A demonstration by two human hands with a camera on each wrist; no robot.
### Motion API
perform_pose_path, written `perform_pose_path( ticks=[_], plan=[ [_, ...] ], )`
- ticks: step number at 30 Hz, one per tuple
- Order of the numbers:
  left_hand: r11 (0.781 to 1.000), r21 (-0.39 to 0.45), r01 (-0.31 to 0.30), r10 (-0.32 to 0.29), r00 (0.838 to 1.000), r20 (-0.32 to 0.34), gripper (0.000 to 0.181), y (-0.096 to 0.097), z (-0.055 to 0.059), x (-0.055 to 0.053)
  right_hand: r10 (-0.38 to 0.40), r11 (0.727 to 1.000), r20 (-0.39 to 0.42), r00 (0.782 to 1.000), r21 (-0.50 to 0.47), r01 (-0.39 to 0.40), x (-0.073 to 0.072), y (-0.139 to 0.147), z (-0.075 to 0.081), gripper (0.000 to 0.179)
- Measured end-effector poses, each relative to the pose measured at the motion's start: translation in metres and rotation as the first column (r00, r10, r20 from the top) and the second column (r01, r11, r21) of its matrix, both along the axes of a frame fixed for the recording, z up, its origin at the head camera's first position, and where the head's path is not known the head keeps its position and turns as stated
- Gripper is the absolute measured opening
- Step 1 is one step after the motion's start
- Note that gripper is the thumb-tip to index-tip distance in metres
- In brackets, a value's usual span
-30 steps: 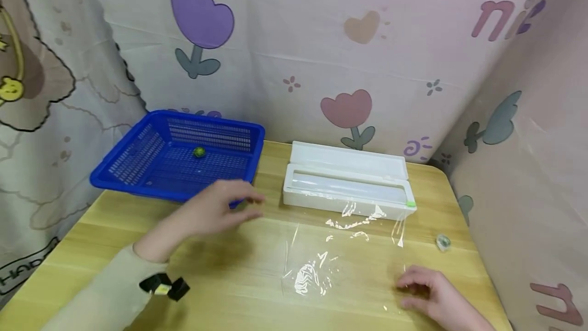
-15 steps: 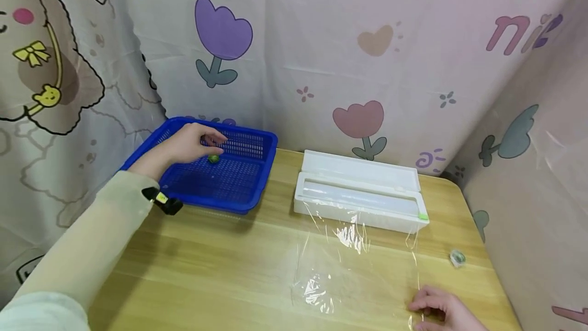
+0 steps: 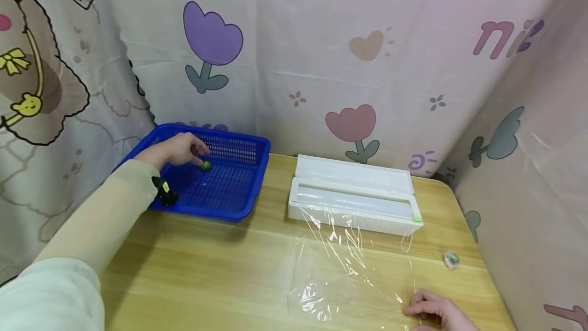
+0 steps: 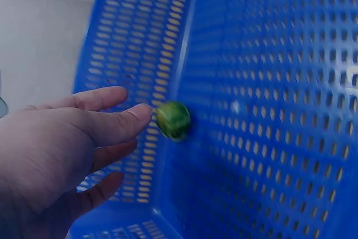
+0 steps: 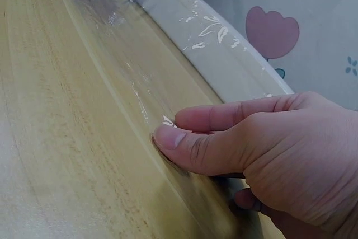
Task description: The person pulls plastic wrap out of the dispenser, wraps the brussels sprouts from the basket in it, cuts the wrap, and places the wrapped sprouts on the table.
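In the blue basket (image 3: 248, 213) lies a small round green item (image 4: 174, 120), mottled with yellow. My left hand (image 4: 72, 144) reaches over the basket with its fingers loosely extended, the thumb tip right at the green item and nothing gripped. Clear cling film (image 3: 331, 264) runs from the slot of a white cling film dispenser (image 3: 353, 221) toward me over the table. Its near right corner is pinched between thumb and index finger of my right hand (image 5: 268, 149). The film looks creased and shiny, and in the head view the frame's lower edge cuts off part of that hand.
The dispenser's lid (image 3: 353, 172) stands raised behind it, and a green slider (image 3: 417, 219) sits at its right end. A small film-wrapped piece (image 3: 451, 259) with green inside lies near the right edge of the wooden table (image 3: 206, 269). A patterned curtain (image 3: 285, 29) hangs behind.
My left hand has gone from over the table beside the basket to inside it, down to the green item. The right hand keeps the film's corner, and the film is pulled into more creases.
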State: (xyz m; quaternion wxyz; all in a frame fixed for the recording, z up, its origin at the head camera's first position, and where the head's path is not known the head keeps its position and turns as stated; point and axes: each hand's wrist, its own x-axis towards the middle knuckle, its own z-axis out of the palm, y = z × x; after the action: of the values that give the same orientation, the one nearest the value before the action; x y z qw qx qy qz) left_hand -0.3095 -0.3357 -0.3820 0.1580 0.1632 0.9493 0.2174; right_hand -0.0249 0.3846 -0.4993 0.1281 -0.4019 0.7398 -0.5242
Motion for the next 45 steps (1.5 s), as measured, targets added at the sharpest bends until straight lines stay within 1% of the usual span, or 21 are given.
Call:
perform_pose_path(
  ticks=[4,8,13,15,18,21,24,28,32,35,42,45],
  plan=[
    [1.0,-0.022,-0.001,0.001,1.0,0.024,0.037,-0.003,-0.006,-0.001,0.001,1.0,-0.019,1.0,-0.017,-0.001,0.0,0.0,-0.001,0.053],
    [0.998,-0.055,0.007,-0.005,0.999,0.047,0.036,0.004,-0.007,-0.004,-0.01,1.0,-0.04,0.999,-0.018,0.009,0.0,0.001,-0.003,0.053],
    [0.989,-0.141,0.039,-0.029,0.997,0.074,0.033,0.016,-0.008,-0.007,-0.022,0.999,-0.063,0.998,-0.024,0.021,0.002,0.002,-0.005,0.054],
    [0.983,-0.18,0.043,-0.028,0.996,0.082,0.032,0.018,-0.01,-0.008,-0.023,0.999,-0.064,0.998,-0.03,0.021,0.002,0.002,-0.006,0.055],
    [0.976,-0.216,0.034,-0.016,0.996,0.086,0.031,0.018,-0.013,-0.008,-0.023,0.999,-0.069,0.997,-0.036,0.021,0.003,0.001,-0.008,0.055],
    [0.974,-0.225,0.022,-0.002,0.996,0.09,0.03,0.016,-0.015,-0.008,-0.029,0.999,-0.072,0.997,-0.033,0.027,0.004,0.001,-0.009,0.055],
    [0.976,-0.217,0.012,0.008,0.996,0.093,0.029,0.013,-0.016,-0.006,-0.031,0.999,-0.075,0.997,-0.033,0.028,0.004,0.0,-0.009,0.055],
    [0.979,-0.204,-0.007,0.022,0.997,0.069,0.029,0.009,-0.017,-0.004,-0.028,0.999,-0.064,0.998,-0.034,0.026,0.004,0.0,-0.008,0.054],
    [0.978,-0.209,-0.009,0.019,0.999,0.045,0.03,0.007,-0.014,-0.002,-0.019,0.999,-0.041,0.999,-0.037,0.018,0.004,-0.001,-0.007,0.053],
    [0.979,-0.205,-0.018,0.027,0.999,0.042,0.031,0.009,-0.009,-0.001,-0.015,0.999,-0.034,0.999,-0.037,0.014,0.004,0.0,-0.007,0.053],
    [0.981,-0.19,-0.045,0.046,0.999,-0.002,0.035,0.016,0.006,0.007,-0.013,0.999,-0.029,0.999,-0.047,0.011,0.004,0.0,-0.008,0.053],
    [0.98,-0.192,-0.044,0.042,0.999,-0.013,0.036,0.015,0.01,0.006,-0.015,0.999,-0.037,0.999,-0.043,0.014,0.004,-0.001,-0.006,0.053]
  ],
)
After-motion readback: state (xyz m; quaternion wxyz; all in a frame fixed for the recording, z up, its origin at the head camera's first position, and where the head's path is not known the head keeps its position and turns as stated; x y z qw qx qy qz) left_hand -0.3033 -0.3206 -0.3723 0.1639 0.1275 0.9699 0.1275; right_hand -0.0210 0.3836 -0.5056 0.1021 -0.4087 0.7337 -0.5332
